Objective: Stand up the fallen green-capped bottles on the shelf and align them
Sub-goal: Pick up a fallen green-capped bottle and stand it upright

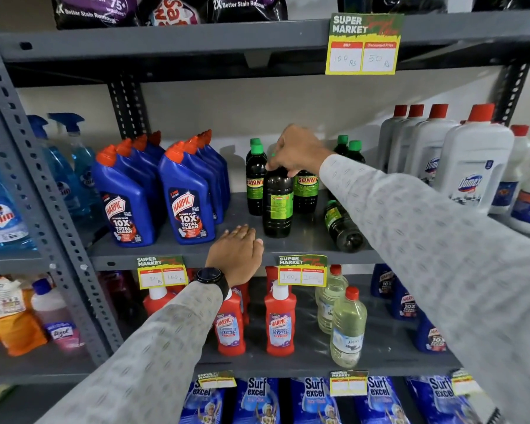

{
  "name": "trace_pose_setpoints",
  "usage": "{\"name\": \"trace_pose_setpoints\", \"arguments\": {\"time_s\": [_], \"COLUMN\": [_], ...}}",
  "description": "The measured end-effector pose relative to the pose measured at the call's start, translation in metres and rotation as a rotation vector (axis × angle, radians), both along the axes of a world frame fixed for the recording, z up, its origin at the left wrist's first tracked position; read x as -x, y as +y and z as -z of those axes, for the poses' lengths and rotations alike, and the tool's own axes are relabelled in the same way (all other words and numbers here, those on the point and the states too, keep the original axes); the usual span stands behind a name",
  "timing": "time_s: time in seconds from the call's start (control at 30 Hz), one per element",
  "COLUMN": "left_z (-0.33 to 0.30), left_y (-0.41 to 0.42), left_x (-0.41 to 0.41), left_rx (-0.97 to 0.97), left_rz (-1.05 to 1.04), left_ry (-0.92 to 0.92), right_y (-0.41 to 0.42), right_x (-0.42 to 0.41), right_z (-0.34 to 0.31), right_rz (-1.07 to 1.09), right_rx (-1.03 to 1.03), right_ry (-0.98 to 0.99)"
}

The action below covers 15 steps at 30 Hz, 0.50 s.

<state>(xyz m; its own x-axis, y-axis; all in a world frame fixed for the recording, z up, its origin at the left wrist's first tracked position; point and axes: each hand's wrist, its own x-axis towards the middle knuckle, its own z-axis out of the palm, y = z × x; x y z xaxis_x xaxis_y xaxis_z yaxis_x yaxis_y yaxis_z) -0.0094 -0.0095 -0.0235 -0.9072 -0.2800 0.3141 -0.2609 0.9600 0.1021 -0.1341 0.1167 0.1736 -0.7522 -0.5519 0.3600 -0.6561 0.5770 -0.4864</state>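
Observation:
Several dark bottles with green caps and green labels stand on the middle grey shelf (306, 237). My right hand (297, 149) grips the top of one upright bottle (277, 206) at the front; its cap is hidden under my fingers. Behind it stand two more at the left (255, 182), one (306, 191) behind my hand, and two at the back right (351, 149). One bottle (341, 226) lies tipped on the shelf under my right forearm, its cap hidden. My left hand (237, 252) rests flat on the shelf's front edge, fingers together, holding nothing.
Blue Harpic bottles (184, 197) with orange caps stand close on the left. White Domex bottles (471, 166) with red caps fill the right. Yellow price tags (302, 270) hang on the shelf edge. Red Harpic bottles (279, 322) and clear bottles sit on the shelf below.

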Motion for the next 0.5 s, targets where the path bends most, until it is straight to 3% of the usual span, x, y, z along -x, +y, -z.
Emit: {"name": "trace_pose_setpoints", "arguments": {"time_s": [0.2,0.37,0.5], "left_z": [-0.002,-0.009,-0.017], "left_y": [0.002,0.006,0.001], "left_x": [0.001,0.004,0.004], "left_rx": [-0.004,-0.022,-0.060], "left_rz": [0.004,0.023,0.023], "left_ry": [-0.010,-0.048,-0.035], "right_y": [-0.002,0.016,0.020], "right_x": [0.006,0.000,-0.018], "right_z": [0.014,0.048,0.104], "right_rz": [-0.016,-0.068,-0.141], "right_rx": [0.066,0.249,0.560], "right_ry": [0.032,0.017,-0.262]}}
